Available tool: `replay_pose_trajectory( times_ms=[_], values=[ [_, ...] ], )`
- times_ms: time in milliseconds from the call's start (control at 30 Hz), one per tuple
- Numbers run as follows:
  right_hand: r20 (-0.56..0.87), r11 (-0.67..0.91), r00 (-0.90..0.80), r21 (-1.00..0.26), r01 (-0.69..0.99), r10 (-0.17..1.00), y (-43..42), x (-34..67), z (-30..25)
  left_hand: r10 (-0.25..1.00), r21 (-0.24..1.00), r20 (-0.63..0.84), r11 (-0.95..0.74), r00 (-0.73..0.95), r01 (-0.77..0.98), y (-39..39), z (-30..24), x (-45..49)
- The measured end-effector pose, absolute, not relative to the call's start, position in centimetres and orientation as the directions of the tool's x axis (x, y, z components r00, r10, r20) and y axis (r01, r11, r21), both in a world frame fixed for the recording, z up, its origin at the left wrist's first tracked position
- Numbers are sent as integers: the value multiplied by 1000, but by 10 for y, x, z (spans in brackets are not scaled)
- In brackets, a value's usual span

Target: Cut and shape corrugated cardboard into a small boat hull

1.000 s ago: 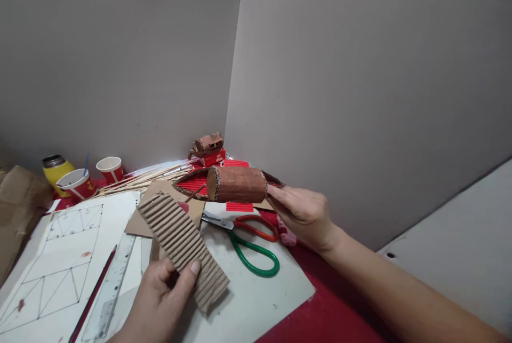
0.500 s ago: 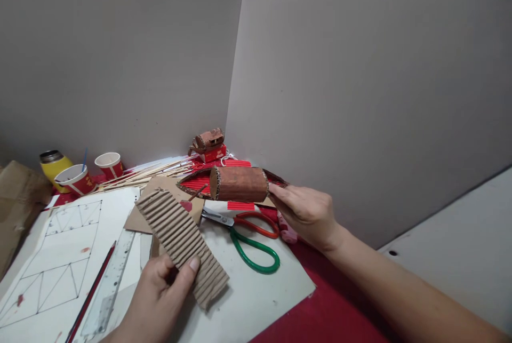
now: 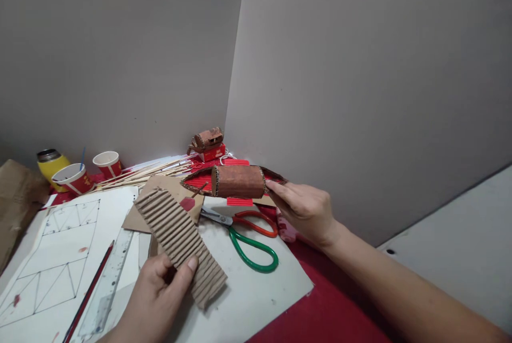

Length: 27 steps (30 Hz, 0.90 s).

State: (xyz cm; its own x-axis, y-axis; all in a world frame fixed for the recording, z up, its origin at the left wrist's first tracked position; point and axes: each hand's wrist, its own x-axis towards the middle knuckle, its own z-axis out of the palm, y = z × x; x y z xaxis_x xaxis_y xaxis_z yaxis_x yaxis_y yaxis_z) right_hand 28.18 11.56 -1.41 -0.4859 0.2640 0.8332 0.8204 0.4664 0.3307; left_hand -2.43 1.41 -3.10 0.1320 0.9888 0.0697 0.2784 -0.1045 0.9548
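At far left, a crumpled brown carton (image 3: 16,204) borders your workplace. Next stand a yellow bottle (image 3: 52,169), a red-and-white cup (image 3: 82,182) holding a blue stick (image 3: 82,157), and a second cup (image 3: 114,166). Nearer you, a line drawing (image 3: 60,244) lies flat, with a dark red pencil (image 3: 90,289) and a clear ruler (image 3: 107,284) side by side along its right; thin wooden sticks (image 3: 148,175) spread behind. Your left hand (image 3: 160,289) grips a corrugated cardboard strip (image 3: 180,239), thumb on top; the strip hides part of a flat brown card (image 3: 172,185). At the rear, a smaller model (image 3: 208,140) sits on a red box (image 3: 213,153). Scissors (image 3: 224,219), with one orange and one green handle, lie on a pale sheet (image 3: 256,300) between your hands, just in front of the boat model (image 3: 239,181). Your right hand (image 3: 308,209) pinches this boat at its right end; whether the hull also rests on something cannot be told. A pink item (image 3: 286,228), partly covered by that hand, lies on the red surface (image 3: 320,300). A grey panel (image 3: 360,92) closes off the right rear.
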Motion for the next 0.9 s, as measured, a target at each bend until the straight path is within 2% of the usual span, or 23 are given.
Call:
replay_pose_trajectory(
  times_ms=[200, 500, 733, 900],
  values=[
    [823, 497, -500, 326, 804, 270, 112, 280, -13, 986, 962, 50, -90, 156, 259, 14, -30, -25],
    [823, 511, -487, 297, 807, 291, 110, 279, -12, 994, 942, 48, -76, 95, 326, 15, -30, -26],
    [805, 485, -468, 266, 833, 364, 113, 283, -15, 996, 955, 22, -48, 91, 292, 15, -29, -25],
    [813, 478, -474, 285, 831, 339, 116, 283, -16, 996, 958, 17, -41, 86, 285, 14, -27, -23]
  ],
)
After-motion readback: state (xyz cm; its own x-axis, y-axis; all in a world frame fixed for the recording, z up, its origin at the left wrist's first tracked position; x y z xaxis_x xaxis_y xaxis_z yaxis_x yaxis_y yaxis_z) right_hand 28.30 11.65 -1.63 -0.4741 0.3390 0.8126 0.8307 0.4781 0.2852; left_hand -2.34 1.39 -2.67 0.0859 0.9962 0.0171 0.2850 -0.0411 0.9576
